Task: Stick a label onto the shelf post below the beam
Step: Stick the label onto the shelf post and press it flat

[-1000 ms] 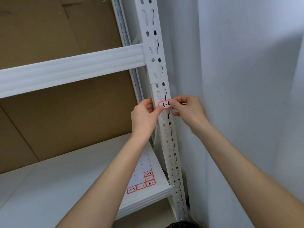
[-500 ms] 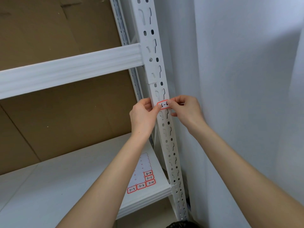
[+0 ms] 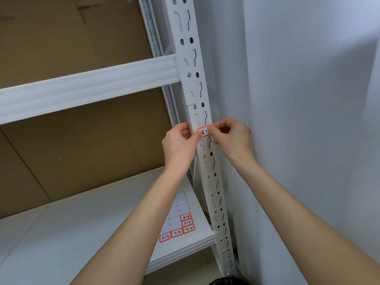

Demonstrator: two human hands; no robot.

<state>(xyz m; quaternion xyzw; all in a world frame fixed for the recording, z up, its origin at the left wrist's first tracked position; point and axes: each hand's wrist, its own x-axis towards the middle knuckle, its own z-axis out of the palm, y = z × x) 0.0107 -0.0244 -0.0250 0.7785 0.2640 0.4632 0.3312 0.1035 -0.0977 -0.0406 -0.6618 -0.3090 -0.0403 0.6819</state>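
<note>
A white perforated shelf post (image 3: 213,182) runs from top centre down to the lower right. A white ribbed beam (image 3: 88,85) joins it from the left. Well below the beam, a small white label (image 3: 204,131) with a red border and handwritten "6-" lies across the post's face. My left hand (image 3: 179,146) pinches the label's left end with its thumb on the front. My right hand (image 3: 233,138) pinches the right end, hiding the rest of the writing.
A label sheet (image 3: 178,221) with several red-bordered labels lies on the white shelf board (image 3: 82,233) beneath my left forearm. Brown cardboard (image 3: 82,151) backs the shelf. A white wall (image 3: 308,120) stands close on the right of the post.
Both hands have stayed on the label at the same spot on the post. My right fingers have slid further over the label, covering more of its writing.
</note>
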